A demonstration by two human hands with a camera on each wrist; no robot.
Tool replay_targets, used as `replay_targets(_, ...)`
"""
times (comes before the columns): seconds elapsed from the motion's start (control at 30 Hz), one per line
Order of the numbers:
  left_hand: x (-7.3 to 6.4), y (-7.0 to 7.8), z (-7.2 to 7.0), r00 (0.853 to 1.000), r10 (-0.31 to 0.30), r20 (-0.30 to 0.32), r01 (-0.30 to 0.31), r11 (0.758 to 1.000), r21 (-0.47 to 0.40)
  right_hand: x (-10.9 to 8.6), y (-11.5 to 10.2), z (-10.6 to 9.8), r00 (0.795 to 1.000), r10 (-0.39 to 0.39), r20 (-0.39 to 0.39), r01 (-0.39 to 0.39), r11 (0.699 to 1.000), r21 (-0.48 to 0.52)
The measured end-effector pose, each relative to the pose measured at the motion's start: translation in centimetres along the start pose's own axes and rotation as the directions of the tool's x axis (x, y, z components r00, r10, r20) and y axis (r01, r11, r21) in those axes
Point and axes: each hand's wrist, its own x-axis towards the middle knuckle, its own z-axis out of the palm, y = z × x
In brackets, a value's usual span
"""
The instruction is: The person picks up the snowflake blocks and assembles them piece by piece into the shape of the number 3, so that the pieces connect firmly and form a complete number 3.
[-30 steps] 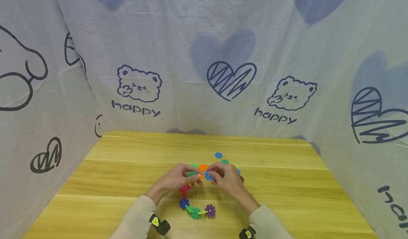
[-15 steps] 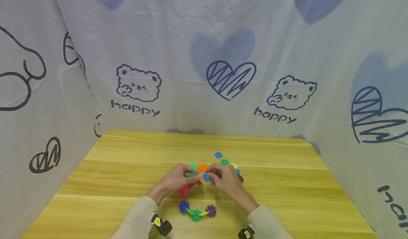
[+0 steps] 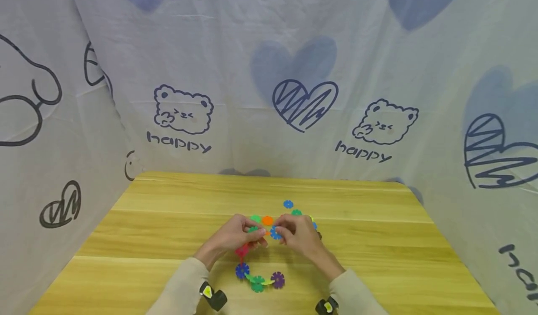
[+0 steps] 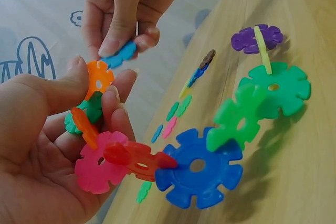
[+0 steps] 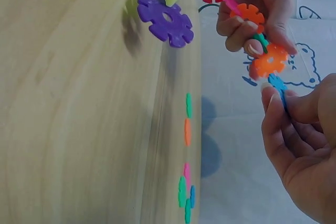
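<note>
My left hand pinches an orange notched plastic disc between thumb and fingers. That disc ends a chain of interlocking discs, which hangs past my palm through green, orange, pink and red to a dark blue disc. Further along come light green, green and yellow ones, then a purple disc at the far end. My right hand pinches a light blue disc, its edge against the orange disc's rim. Whether their slots interlock, I cannot tell.
Several loose discs lie flat on the wooden table beyond my hands, among them an orange disc, a blue disc and a green disc. A printed cloth hangs behind the table and along both sides.
The light blue disc shifted slightly left toward the orange one, then back right. The hanging chain dropped a little lower. Both hands otherwise stay in nearly the same place.
</note>
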Motion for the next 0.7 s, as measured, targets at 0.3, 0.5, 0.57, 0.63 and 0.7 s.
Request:
replay_targets(0.3, -0.1, -0.2, 0.2, 1.000, -0.009, 0.012, 0.010, 1.000, -0.029, 0.1, -0.5, 0.2, 0.999, 0.026, 0.025, -0.026, 0.999, -0.019)
replay_targets(0.5, 0.0, 0.1, 0.2, 1.000, 0.001, -0.005, -0.001, 1.000, -0.020, 0.2, -0.7, 0.5, 0.998, 0.063, -0.010, -0.063, 0.998, -0.014)
replay_targets(0.57, 0.1, 0.1, 0.3, 1.000, 0.001, -0.011, -0.001, 1.000, -0.018, 0.2, -0.8, 0.7, 0.995, 0.095, -0.026, -0.095, 0.995, -0.002)
replay_targets(0.63, 0.2, 0.2, 0.4, 1.000, -0.005, -0.019, 0.004, 1.000, -0.016, 0.1, -0.9, 0.9, 0.990, 0.135, -0.050, -0.134, 0.991, 0.021)
replay_targets(0.7, 0.3, 0.3, 0.5, 1.000, -0.010, -0.025, 0.010, 1.000, -0.011, 0.0, -1.0, 1.2, 0.983, 0.166, -0.076, -0.164, 0.986, 0.040)
